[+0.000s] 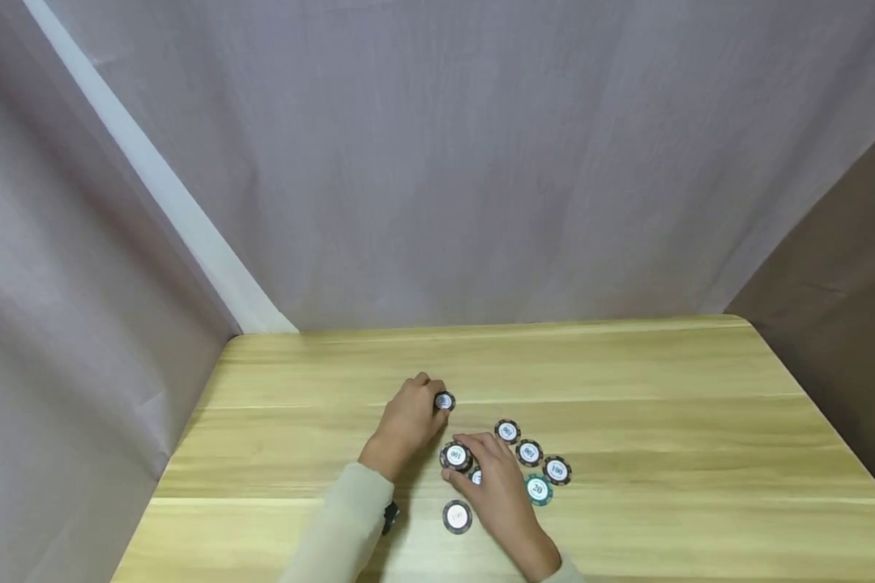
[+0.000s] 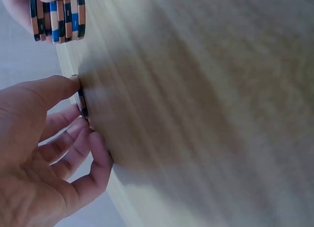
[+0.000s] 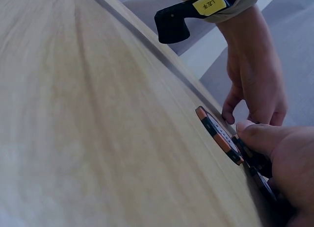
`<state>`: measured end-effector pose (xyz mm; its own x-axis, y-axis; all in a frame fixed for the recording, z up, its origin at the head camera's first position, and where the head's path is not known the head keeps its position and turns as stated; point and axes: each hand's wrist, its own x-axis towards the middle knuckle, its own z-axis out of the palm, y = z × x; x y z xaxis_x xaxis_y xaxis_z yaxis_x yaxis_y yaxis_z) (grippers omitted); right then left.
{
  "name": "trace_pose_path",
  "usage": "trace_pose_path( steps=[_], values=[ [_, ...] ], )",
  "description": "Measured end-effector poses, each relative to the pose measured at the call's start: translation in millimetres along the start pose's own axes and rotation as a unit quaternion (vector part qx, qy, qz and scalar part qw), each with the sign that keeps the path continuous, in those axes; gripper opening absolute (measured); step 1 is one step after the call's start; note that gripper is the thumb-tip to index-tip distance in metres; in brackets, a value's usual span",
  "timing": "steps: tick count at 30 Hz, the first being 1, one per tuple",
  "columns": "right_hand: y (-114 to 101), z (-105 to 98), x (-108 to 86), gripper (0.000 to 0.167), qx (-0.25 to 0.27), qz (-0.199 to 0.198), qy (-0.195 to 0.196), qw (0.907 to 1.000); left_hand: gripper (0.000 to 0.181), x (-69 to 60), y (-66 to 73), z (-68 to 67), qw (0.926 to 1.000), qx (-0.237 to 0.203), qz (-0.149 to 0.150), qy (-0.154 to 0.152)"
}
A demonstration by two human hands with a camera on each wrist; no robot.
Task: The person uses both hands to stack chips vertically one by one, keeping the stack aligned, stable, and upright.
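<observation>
My left hand (image 1: 410, 421) pinches a black-edged chip (image 1: 445, 401) between thumb and fingers, low at the tabletop; the left wrist view shows this chip (image 2: 82, 103) nearly edge-on. Nearer the front, my right hand (image 1: 497, 487) grips a stack of chips (image 1: 455, 456) whose top one reads 100. In the left wrist view that stack (image 2: 58, 18) has several layers with black, blue and orange edges. Partly under the right hand lies another chip (image 1: 476, 476). A loose 100 chip (image 1: 457, 517) lies flat in front of the stack, also visible in the right wrist view (image 3: 220, 135).
Right of my right hand, three black 100 chips (image 1: 507, 431) (image 1: 529, 453) (image 1: 557, 470) lie in a diagonal row, with a green 20 chip (image 1: 538, 489) beside them. The wooden table (image 1: 663, 389) meets grey curtains (image 1: 481, 162) at its back. A black wrist device (image 1: 390, 517) is on my left arm.
</observation>
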<state>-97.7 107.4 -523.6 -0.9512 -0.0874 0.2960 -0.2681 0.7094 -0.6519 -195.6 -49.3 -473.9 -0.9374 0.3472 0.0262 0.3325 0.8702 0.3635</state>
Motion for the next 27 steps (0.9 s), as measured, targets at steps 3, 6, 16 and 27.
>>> trace_pose_path(
  steps=[3, 6, 16, 27],
  values=[
    [1.9, 1.1, -0.8, 0.053, 0.003, 0.009, -0.011, 0.9999, 0.021, 1.0, 2.3, 1.5, 0.9993, 0.034, 0.014, -0.010],
    [1.2, 4.0, -0.5, 0.053, 0.007, 0.007, -0.009, 0.9999, 0.020, 1.6, 2.1, 0.1, 0.9976, 0.062, 0.027, -0.011],
    [-3.3, 10.4, 0.8, 0.052, 0.010, 0.002, 0.000, 0.9999, 0.027, -1.2, -10.8, -1.9, 0.9848, 0.151, 0.081, 0.024],
    [-3.2, 11.0, 0.4, 0.053, 0.009, 0.006, -0.005, 0.9999, 0.027, -12.4, -20.8, -9.2, 0.9933, 0.078, 0.085, 0.008]
  ],
)
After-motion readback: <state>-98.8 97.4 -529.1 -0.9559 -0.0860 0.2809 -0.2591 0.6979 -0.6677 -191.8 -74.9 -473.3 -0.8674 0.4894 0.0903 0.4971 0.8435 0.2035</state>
